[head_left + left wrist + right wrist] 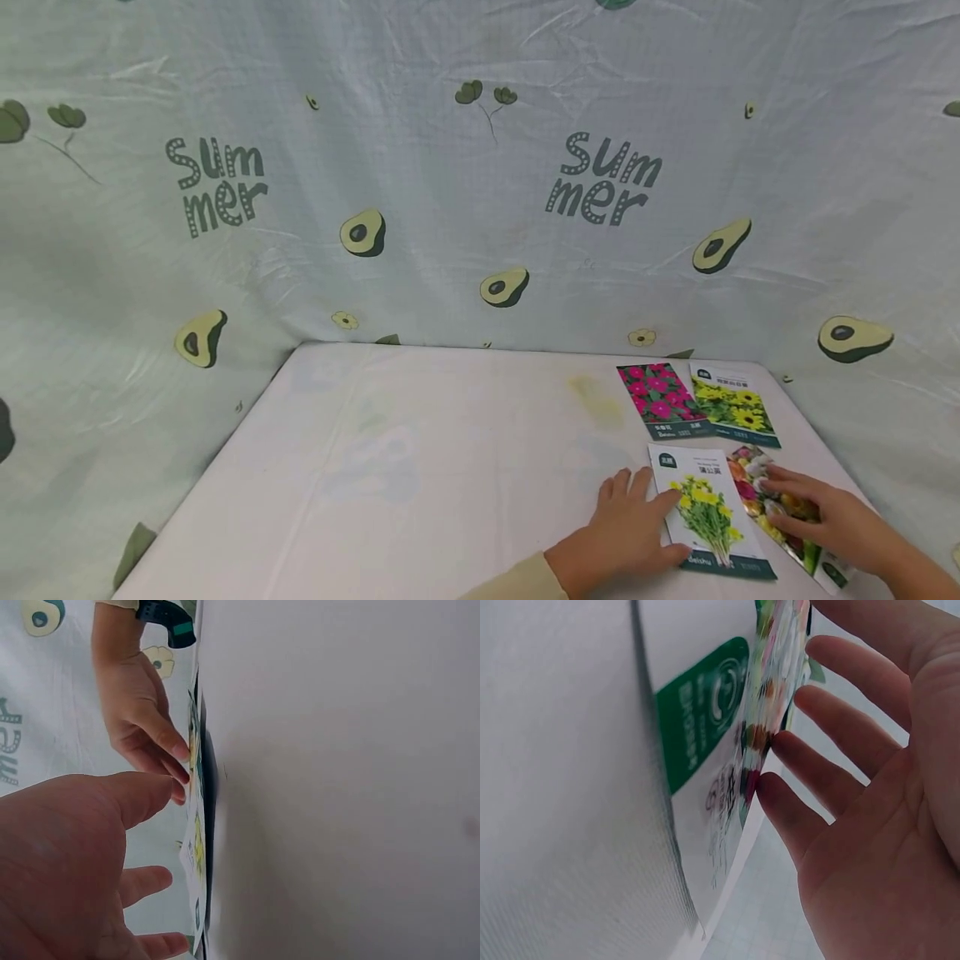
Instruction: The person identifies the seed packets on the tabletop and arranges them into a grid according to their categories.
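Observation:
A white seed packet with yellow flowers [701, 504] lies at the right front of the table. My left hand [626, 529] is at its left edge, fingers spread, with the thumb and a fingertip over the packet. Beside it, a seed packet with multicoloured blooms [752, 483] lies slanted and partly covered. Over that one is my right hand [832, 512], its fingers extended and fingertips touching the printed face. In the right wrist view, the fingers [840, 735] are loosely bent against this glossy packet [761, 712], not curled round it.
Behind these lie a packet with pink flowers [663, 398] and another with yellow daisy-like flowers [738, 408], their edges meeting. They rest on a pale table [420, 467]. A cloth [420, 167] printed with avocados hangs at the table's back and sides.

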Demonstrator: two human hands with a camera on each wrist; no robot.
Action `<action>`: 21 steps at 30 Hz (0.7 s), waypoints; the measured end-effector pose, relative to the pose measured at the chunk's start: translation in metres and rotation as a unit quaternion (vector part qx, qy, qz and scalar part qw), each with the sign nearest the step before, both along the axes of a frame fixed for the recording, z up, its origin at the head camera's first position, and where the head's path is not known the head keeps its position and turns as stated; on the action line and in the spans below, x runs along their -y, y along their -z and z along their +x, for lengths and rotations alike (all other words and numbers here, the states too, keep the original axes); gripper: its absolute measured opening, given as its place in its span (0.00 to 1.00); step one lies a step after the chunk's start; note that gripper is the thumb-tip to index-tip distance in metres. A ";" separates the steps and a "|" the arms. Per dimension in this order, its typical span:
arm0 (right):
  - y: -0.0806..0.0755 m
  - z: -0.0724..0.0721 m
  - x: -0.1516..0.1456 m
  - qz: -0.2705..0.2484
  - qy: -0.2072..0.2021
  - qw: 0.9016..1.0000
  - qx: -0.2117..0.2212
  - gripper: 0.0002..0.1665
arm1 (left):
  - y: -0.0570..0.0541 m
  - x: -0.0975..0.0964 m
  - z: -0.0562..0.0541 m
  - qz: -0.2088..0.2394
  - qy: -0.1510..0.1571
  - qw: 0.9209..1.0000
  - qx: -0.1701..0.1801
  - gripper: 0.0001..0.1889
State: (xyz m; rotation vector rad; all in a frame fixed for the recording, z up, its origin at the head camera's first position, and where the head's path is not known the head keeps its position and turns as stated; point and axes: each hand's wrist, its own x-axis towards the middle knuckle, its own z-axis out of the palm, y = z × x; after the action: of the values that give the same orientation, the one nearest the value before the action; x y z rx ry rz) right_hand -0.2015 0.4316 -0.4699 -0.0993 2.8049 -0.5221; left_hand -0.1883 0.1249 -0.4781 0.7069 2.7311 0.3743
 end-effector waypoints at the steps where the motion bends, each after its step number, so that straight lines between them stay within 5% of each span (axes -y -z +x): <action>1: -0.001 0.000 0.000 0.000 0.002 1.000 0.001 0.47 | 0.000 -0.002 -0.001 0.000 0.002 1.000 -0.001 0.34; 8: 0.000 -0.001 0.000 -0.005 0.002 1.000 0.017 0.47 | -0.003 -0.019 -0.002 -0.016 0.015 1.000 -0.012 0.34; 21: 0.003 -0.004 -0.005 -0.034 -0.059 0.998 -0.011 0.36 | -0.003 -0.043 -0.006 0.001 0.016 1.000 -0.016 0.31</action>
State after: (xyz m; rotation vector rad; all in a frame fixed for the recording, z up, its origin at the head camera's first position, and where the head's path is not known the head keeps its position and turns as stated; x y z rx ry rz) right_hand -0.2055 0.4370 -0.4726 -0.2858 2.7815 -0.5919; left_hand -0.1947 0.1680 -0.4748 0.7626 2.7453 0.3619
